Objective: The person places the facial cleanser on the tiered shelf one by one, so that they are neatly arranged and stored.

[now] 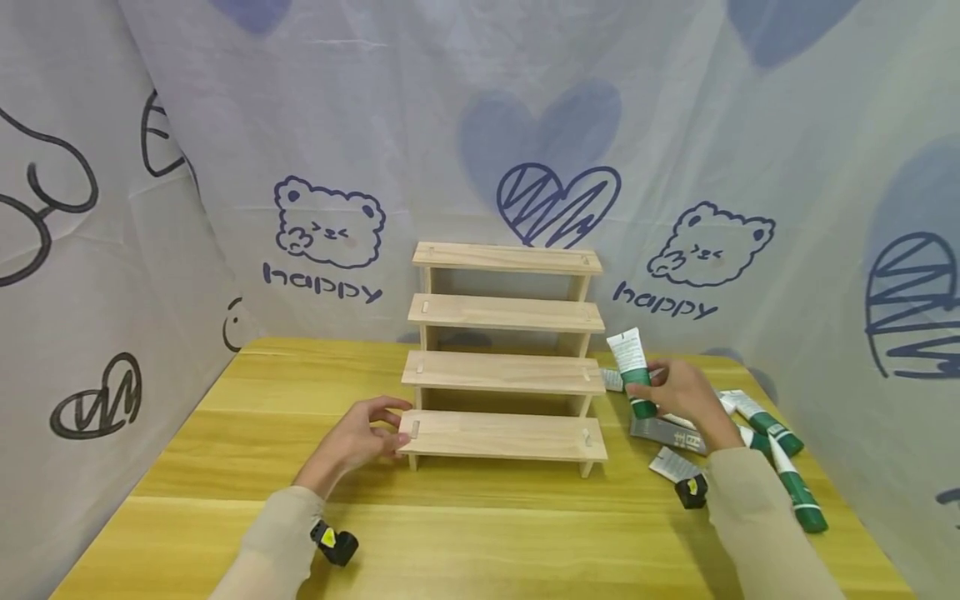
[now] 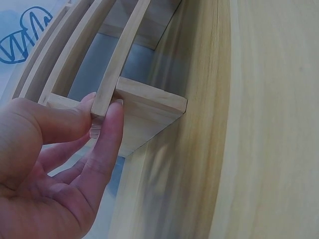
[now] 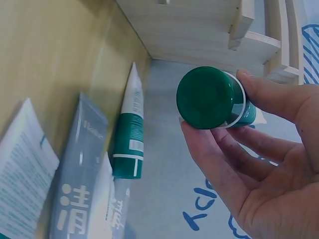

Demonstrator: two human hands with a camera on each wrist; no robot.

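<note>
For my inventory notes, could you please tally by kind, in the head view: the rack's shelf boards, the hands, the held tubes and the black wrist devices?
Shelf boards: 4
Left hand and right hand: 2
Held tube: 1
Black wrist devices: 2
Total: 9

This looks like a small curtained-off tabletop booth, though what room lies around it cannot be told: pale cloth [image 1: 420, 158] printed with hearts [image 1: 558, 204], bear faces [image 1: 330, 223] and the word "happy" [image 1: 322, 283] hangs like walls behind the table [image 1: 487, 533] and along its left and right sides. The table has a yellowish wood-grain top, and the plain wooden rack [image 1: 502, 372] of four steps standing on it, with squeeze tubes [image 1: 801, 497] lying loose to its right, gives it the air of a little shop display
</note>
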